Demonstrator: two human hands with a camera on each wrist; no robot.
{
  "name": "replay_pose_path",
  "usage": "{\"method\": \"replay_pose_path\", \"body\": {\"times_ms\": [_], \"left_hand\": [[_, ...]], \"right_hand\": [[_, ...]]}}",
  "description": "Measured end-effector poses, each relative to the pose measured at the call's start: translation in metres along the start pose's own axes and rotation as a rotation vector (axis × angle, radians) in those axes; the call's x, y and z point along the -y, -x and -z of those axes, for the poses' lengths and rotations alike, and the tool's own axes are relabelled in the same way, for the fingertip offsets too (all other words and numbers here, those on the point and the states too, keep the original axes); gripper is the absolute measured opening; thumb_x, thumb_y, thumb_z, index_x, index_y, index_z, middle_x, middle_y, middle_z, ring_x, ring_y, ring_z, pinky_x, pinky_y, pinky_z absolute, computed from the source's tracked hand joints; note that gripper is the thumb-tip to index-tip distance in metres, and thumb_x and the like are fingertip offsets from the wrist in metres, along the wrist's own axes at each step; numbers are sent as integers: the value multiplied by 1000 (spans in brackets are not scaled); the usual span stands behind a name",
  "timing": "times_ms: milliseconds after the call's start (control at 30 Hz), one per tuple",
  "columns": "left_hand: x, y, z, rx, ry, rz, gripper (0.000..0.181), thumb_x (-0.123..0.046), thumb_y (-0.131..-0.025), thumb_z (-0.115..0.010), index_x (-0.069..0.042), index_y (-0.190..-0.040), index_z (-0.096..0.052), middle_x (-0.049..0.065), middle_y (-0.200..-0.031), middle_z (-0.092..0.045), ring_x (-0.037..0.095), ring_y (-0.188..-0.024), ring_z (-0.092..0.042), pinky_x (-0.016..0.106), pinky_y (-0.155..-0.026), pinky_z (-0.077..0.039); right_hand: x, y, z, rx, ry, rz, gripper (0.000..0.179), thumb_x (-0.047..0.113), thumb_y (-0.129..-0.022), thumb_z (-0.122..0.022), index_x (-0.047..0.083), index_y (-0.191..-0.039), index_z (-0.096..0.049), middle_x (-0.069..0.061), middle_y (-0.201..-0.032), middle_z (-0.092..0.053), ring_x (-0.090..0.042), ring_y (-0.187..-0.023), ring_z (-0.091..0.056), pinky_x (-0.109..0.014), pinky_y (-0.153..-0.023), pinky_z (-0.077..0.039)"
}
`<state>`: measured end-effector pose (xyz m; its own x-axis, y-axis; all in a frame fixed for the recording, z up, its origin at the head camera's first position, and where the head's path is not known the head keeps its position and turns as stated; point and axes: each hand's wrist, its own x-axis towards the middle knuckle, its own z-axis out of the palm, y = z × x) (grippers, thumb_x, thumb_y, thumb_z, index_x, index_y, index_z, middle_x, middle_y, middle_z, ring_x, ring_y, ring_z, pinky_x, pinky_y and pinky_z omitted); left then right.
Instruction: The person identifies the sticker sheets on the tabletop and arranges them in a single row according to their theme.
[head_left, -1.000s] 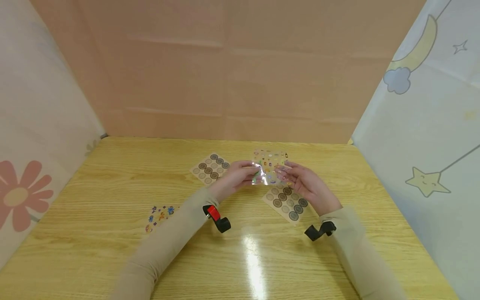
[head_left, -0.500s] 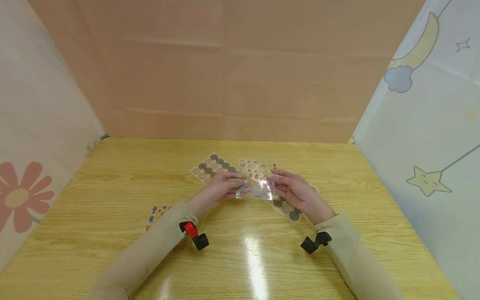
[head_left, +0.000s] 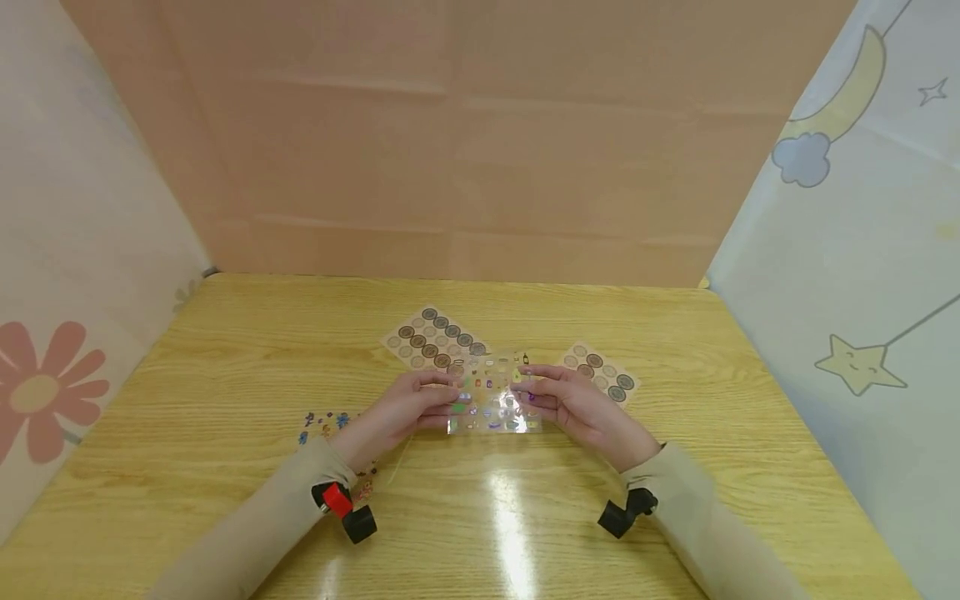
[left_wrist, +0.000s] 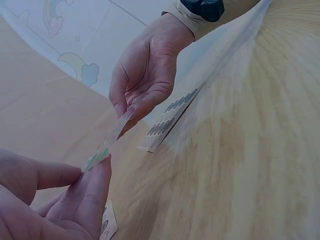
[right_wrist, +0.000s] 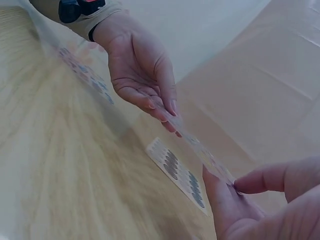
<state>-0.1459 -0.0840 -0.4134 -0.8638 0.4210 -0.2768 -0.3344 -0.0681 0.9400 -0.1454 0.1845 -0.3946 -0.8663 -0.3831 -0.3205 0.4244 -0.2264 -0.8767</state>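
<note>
A clear sticker sheet [head_left: 491, 400] with small colourful pictures is held up over the table between both hands. My left hand [head_left: 397, 417] pinches its left edge, thumb on top and fingers beneath, as the left wrist view shows. On the opposite edge, my right hand [head_left: 588, 412] pinches it the same way; in the right wrist view the thin sheet [right_wrist: 205, 157] spans from hand to hand. Beyond it lies a sheet of round brown stickers [head_left: 427, 337], partly overlapped by the clear one. Another such sheet of round stickers [head_left: 600, 367] lies behind my right hand.
A second clear sheet with blue and orange pictures [head_left: 322, 423] lies on the wooden table [head_left: 247, 350], partly hidden under my left forearm. A peach backdrop [head_left: 465, 167] closes off the back; patterned panels stand at left and right.
Both hands have carried the clear sticker sheet left and toward the body, keeping their pinch on it. The right-hand round sticker sheet, partly covered before, now shows more of its back part.
</note>
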Motion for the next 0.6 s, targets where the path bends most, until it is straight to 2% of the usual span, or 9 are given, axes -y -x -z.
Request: {"method": "replay_pose_path", "body": {"times_ms": [167, 367, 600], "left_hand": [[6, 15, 8, 4, -13, 11, 36, -8, -94, -60, 9, -124, -52, 18, -106, -67, 20, -85, -69, 30, -78, -57], [15, 32, 13, -3, -33, 39, 38, -9, -94, -60, 11, -125, -52, 17, -106, -67, 20, -85, -68, 31, -77, -57], [25, 48, 20, 2, -31, 52, 41, -9, -94, -61, 14, -126, -48, 19, -103, -67, 24, -89, -68, 35, -78, -57]], "right_hand": [[-6, 0, -8, 42, 28, -22, 45, -5, -97, -47, -13, -139, -32, -22, -112, -64, -23, -96, -67, -34, -90, -51], [-16, 2, -14, 59, 74, -51, 45, -4, -95, -49, -14, -137, -36, -16, -100, -68, -20, -89, -69, -31, -81, -56], [-28, 6, -23, 79, 81, -90, 44, -6, -92, -51, -14, -134, -40, -20, -103, -66, -24, -91, -68, -34, -86, -54]]}}
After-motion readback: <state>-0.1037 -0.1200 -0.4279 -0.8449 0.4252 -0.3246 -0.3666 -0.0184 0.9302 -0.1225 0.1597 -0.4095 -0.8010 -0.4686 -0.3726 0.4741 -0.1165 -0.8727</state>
